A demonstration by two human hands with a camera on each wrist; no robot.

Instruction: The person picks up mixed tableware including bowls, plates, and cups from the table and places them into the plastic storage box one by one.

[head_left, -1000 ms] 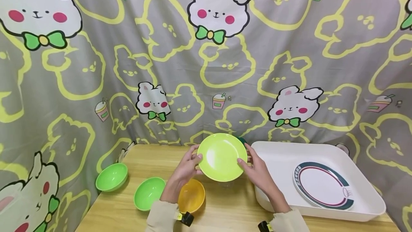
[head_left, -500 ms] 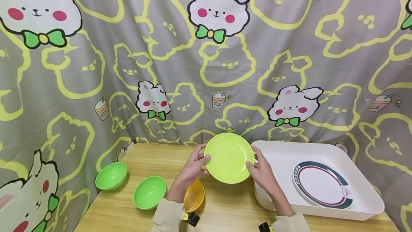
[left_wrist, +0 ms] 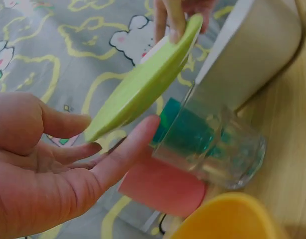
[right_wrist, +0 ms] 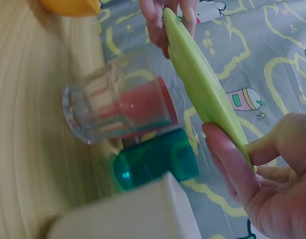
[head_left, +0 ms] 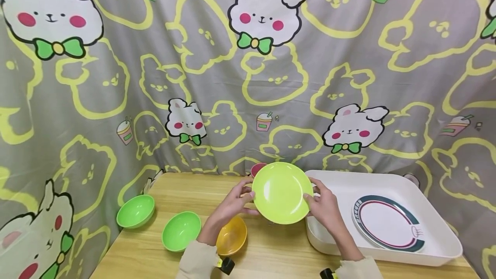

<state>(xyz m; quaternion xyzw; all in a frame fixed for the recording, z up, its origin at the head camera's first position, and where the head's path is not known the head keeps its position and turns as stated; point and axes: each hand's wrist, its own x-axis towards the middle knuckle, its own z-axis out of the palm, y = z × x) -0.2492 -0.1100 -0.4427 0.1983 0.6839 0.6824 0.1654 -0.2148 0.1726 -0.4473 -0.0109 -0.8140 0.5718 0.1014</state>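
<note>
A yellow-green plate (head_left: 283, 193) is held up over the middle of the table, its face tilted to the head camera. My left hand (head_left: 237, 198) pinches its left edge between thumb and fingers. On the opposite edge my right hand (head_left: 324, 201) does the same, thumb on the face and fingers beneath. Both wrist views show the plate nearly edge-on. Below and behind it stand a clear glass (left_wrist: 213, 144), a teal cup (right_wrist: 158, 154) and a red cup (left_wrist: 163, 186). In the head view the plate hides most of these.
Right of the hands stands a white tub (head_left: 387, 179) with a dark-rimmed white plate (head_left: 387, 223) inside. To the left, an orange bowl (head_left: 232, 237) and two green bowls (head_left: 181, 231) rest on the wooden table (head_left: 186, 188). A patterned curtain (head_left: 217, 85) hangs behind the table.
Both hands have carried the plate a little to the right, still gripping its edges. The red cup's rim now shows behind the plate's upper left, and the teal cup's rim is hidden.
</note>
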